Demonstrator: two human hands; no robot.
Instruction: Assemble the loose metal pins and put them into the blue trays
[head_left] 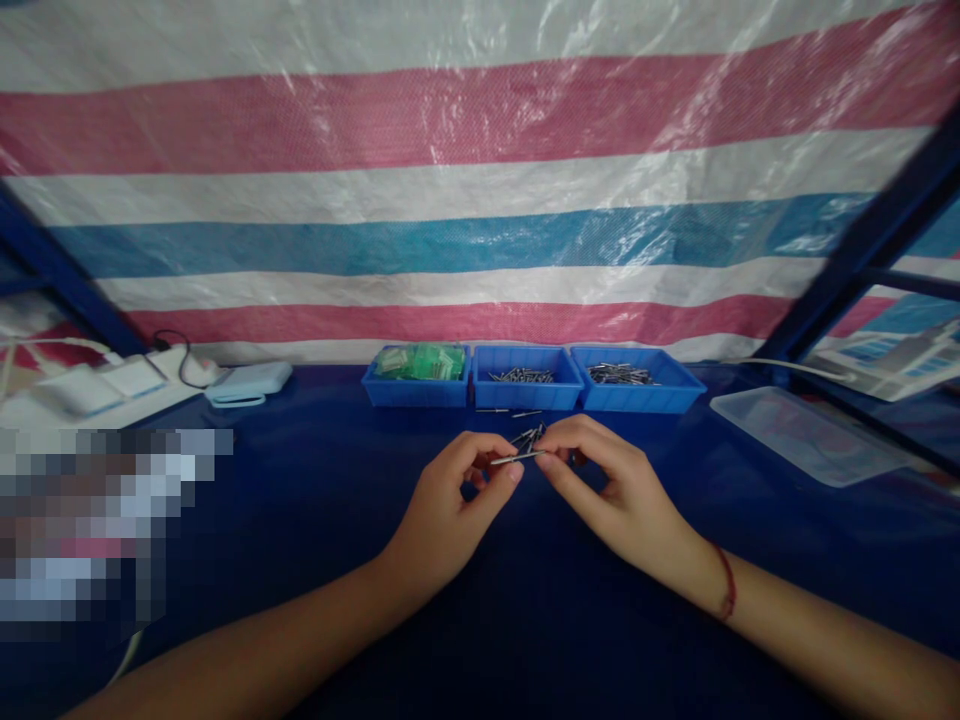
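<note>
A slim metal pin (519,458) is held level between my two hands, just above the blue table. My left hand (454,505) pinches it near its left end between thumb and index finger. The right end lies between the thumb and fingertips of my right hand (630,490). Several more thin metal pieces (528,437) show just behind the fingertips; whether they lie on the table or are partly held is hidden. Two loose metal pieces, a left one (492,410) and a right one (526,413), lie farther back, in front of the bins.
Three blue bins line the back: a left bin (416,398) with green packets, a middle bin (529,397) and a right bin (645,401) with metal pieces. A clear plastic lid (810,435) lies right. Power strips (105,385) and a pale blue case (249,382) sit left.
</note>
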